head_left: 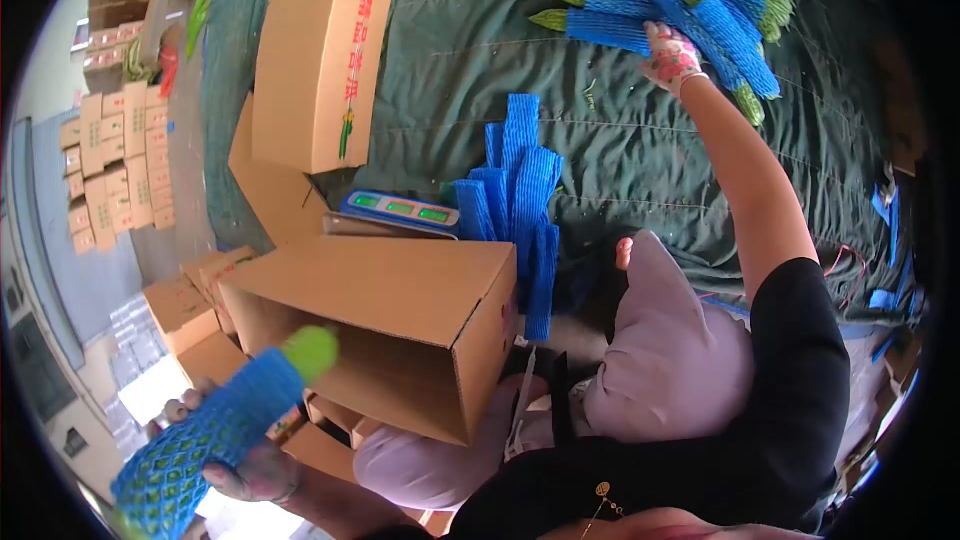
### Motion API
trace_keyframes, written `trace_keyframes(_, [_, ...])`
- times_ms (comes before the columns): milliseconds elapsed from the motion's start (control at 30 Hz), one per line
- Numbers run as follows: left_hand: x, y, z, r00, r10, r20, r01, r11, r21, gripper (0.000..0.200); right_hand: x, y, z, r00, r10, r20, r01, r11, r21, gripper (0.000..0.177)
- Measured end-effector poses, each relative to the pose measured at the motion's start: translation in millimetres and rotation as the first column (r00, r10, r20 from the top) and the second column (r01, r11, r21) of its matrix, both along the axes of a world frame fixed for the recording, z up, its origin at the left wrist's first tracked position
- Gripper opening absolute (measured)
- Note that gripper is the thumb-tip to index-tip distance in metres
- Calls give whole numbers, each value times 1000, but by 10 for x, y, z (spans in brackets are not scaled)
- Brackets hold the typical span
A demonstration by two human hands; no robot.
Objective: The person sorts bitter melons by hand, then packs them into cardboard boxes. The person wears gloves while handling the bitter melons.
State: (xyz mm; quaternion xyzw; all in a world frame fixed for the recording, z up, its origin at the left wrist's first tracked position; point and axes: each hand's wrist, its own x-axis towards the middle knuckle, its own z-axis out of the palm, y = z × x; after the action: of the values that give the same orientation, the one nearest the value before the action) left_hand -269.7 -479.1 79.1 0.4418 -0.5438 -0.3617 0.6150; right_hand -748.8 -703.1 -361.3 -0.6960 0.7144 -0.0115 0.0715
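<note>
My left hand (250,475), blurred at lower left, is closed around a bitter melon (215,430) in a blue foam net, its bright green tip pointing up and right. Below that tip lies the opening of a cardboard box (375,285) tipped on its side. At upper right, my right hand (672,58) wears a white glove with a red pattern. Its fingers curl at the end of a netted bitter melon (610,30), and part of the grip is hidden. Around it is a pile of bitter melons (720,0) in blue nets with green tips showing.
Several flat blue net sleeves (515,180) lie on the dark green cloth (450,70). A scale display (400,208) with lit green readouts sits behind the box. Another carton (315,60) with red print stands at upper left. Stacked cartons (120,155) line the far left.
</note>
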Motion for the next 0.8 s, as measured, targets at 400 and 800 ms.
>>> trace_keyframes(400, [554, 20, -830, -68, -393, 917, -18, 920, 393, 66, -205, 422, -333, 616, -201, 762, -67, 950, 305, 47])
trace_keyframes(800, [453, 356, -1357, 179, -202, 963, 97, 977, 187, 52, 251, 1621, 3417, 606, 215, 766, -254, 965, -69, 55])
